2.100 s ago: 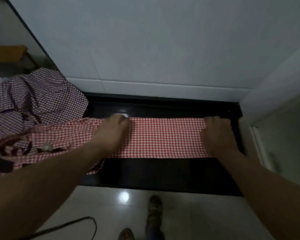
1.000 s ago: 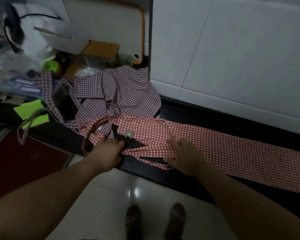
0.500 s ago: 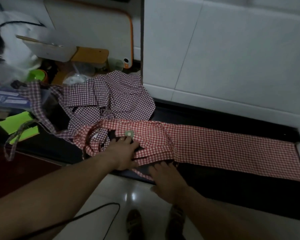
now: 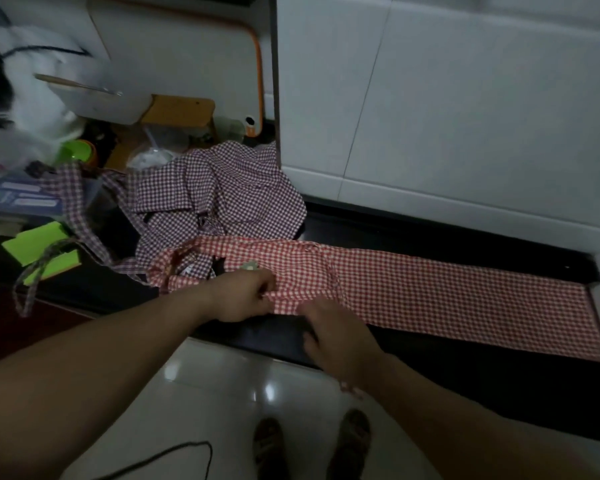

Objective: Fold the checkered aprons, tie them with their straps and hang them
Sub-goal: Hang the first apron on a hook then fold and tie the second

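At centre-left the left hand pinches the bunched end of the red checkered apron, folded into a band running right along the black counter. Beside it the right hand curls at the near edge, grip unclear. Folding seems done, and tying needs the straps gathered; no writing is legible.

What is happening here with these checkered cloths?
A person stands at a dark counter, working on a red checkered apron laid out in a long strip. The left hand grips bunched fabric at its left end; the right hand touches the near edge beside it, grip unclear. A purple checkered apron lies crumpled behind.
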Demonstrator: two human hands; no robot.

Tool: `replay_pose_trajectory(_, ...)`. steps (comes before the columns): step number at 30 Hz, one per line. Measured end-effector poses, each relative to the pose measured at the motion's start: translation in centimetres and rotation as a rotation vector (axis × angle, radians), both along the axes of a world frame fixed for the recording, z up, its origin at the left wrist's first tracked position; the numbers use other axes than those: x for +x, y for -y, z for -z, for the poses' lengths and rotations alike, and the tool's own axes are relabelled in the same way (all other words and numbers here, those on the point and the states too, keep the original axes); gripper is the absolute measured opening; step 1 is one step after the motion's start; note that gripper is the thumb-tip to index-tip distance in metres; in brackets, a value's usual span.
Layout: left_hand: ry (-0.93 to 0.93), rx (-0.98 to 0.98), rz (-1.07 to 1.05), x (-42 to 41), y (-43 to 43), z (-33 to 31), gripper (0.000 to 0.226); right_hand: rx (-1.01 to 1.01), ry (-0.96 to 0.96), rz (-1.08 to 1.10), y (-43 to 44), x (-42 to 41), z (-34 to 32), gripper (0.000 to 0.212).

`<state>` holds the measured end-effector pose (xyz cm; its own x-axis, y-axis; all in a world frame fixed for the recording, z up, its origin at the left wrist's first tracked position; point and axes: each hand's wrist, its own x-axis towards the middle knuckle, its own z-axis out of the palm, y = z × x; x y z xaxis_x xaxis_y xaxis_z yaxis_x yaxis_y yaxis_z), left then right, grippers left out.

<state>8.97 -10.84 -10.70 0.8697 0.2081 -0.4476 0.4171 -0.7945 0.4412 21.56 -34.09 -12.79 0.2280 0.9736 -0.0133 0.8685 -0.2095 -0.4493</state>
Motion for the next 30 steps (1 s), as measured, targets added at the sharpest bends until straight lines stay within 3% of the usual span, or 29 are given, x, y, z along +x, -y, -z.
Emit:
replay_pose_trajectory(3,-0.079,0.14,0.113,0.3,-0.2,-2.1,0.055,-0.173,-0.041,0.169,-3.2,2.5,0.4,0.063)
replay_pose_trajectory(5,-0.096,0.277,0.155,0.8,-0.9,-3.3,0.047,-0.25,0.007,0.156,-4.3,3.9,1.2,0.047)
replay_pose_trajectory(8,-0.075,0.286,0.135,1.3,-3.5,-5.7,0.043,-0.222,-0.018,0.152,-4.8,5.5,1.9,0.027)
replay_pose_trajectory(11,-0.147,0.308,0.132,1.3,-7.0,-8.0,0.04,-0.195,-0.055,0.233,-5.1,6.9,2.5,0.039)
replay_pose_trajectory(15,-0.241,0.684,0.118,-0.6,-11.0,-6.8,0.046,-0.279,-0.051,0.286,-5.4,7.5,3.0,0.059)
replay_pose_trajectory(17,-0.235,0.783,-0.001,-1.6,-11.5,-5.1,0.054,-0.227,0.044,0.354,-5.7,6.5,2.4,0.049)
replay_pose_trajectory(19,-0.214,0.736,-0.112,-2.3,-11.3,-3.4,0.065,-0.136,0.152,0.329,-6.5,5.2,2.1,0.039)
replay_pose_trajectory(21,-0.18,0.635,-0.2,-2.8,-11.2,-1.9,0.079,-0.158,0.133,0.198,-7.5,4.2,2.2,0.037)
replay_pose_trajectory(26,-0.027,0.419,-0.559,-5.2,-11.1,-0.4,0.113,-0.487,0.063,0.267,-10.4,2.3,3.2,0.053)
replay_pose_trajectory(27,0.018,0.369,-0.619,-5.9,-10.9,-0.3,0.119,-0.465,0.071,0.264,-11.1,1.6,3.2,0.057)
replay_pose_trajectory(30,0.129,0.117,-0.808,-7.3,-10.4,0.5,0.131,-0.143,-0.003,0.228,-13.5,-1.1,2.5,0.065)
